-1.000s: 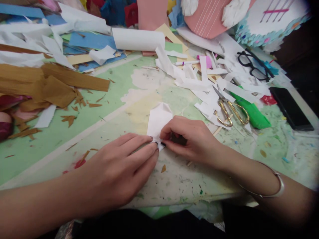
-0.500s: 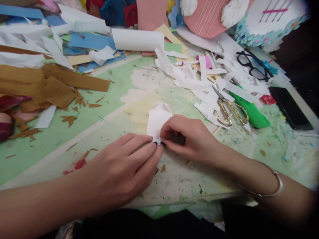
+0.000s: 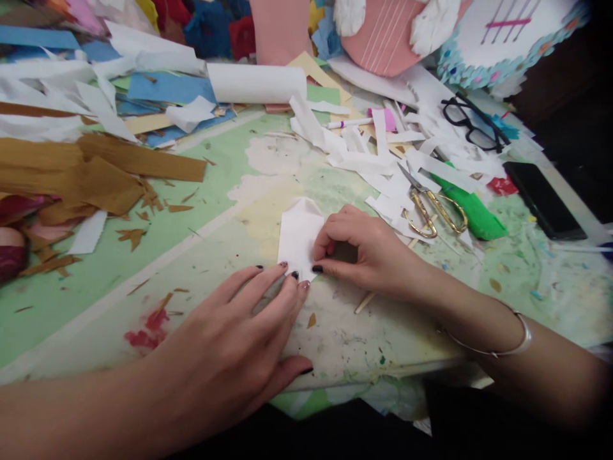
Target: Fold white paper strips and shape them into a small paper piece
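A small piece of folded white paper (image 3: 301,233) lies flat on the table in front of me, its top corners folded so the upper end narrows. My left hand (image 3: 244,316) rests palm down below it, fingers spread, with the fingertips pressing on the paper's lower edge and the thumb apart. At the paper's lower right edge, my right hand (image 3: 366,252) has thumb and forefinger pinched together on the paper; the exact grip is partly hidden. A thin wooden stick (image 3: 364,303) lies under the right hand.
Gold-handled scissors (image 3: 433,207) lie among white paper strips (image 3: 364,144) at the right, near green crepe paper (image 3: 474,207), a black phone (image 3: 544,199) and glasses (image 3: 472,124). Brown crepe paper (image 3: 110,179) is heaped at the left. A white paper roll (image 3: 257,83) lies behind.
My left hand has opened out, its fingers spreading and its thumb moving away. The right hand has shifted slightly from the left fingertips, and more of the paper shows.
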Demonstrator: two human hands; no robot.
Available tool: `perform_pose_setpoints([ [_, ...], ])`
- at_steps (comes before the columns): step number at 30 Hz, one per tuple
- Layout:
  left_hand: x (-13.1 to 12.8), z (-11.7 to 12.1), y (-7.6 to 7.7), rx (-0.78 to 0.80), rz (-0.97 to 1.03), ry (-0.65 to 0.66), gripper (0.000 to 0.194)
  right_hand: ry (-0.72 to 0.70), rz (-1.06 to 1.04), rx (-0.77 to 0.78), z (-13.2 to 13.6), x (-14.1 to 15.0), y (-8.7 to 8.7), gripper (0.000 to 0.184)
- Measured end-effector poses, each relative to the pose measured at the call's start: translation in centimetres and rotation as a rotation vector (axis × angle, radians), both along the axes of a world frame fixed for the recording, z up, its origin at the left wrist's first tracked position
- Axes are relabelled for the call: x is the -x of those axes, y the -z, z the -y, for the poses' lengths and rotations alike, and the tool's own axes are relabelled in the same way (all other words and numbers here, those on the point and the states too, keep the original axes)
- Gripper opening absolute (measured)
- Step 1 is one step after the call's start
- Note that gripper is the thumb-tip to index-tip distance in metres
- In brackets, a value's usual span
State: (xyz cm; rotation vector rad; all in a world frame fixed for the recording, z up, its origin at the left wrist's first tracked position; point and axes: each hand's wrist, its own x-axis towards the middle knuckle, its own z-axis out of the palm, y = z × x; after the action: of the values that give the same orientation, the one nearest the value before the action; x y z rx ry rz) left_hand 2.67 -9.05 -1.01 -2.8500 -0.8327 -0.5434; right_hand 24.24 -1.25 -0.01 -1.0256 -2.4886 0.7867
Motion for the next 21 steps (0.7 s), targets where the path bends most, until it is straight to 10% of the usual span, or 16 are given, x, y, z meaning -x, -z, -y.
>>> perform_pose_setpoints([
  [9, 0.3, -0.3, -0.6, 0.062, 0.019, 0.032, 0.045, -0.163, -0.117, -0.144, 0.4, -0.3, 0.8, 0.023],
  [21, 1.0, -5.8, -0.1, 0.562, 0.363, -0.012, 0.016, -0.053, -0.055, -0.006, 1.3, 0.0, 0.1, 0.011],
])
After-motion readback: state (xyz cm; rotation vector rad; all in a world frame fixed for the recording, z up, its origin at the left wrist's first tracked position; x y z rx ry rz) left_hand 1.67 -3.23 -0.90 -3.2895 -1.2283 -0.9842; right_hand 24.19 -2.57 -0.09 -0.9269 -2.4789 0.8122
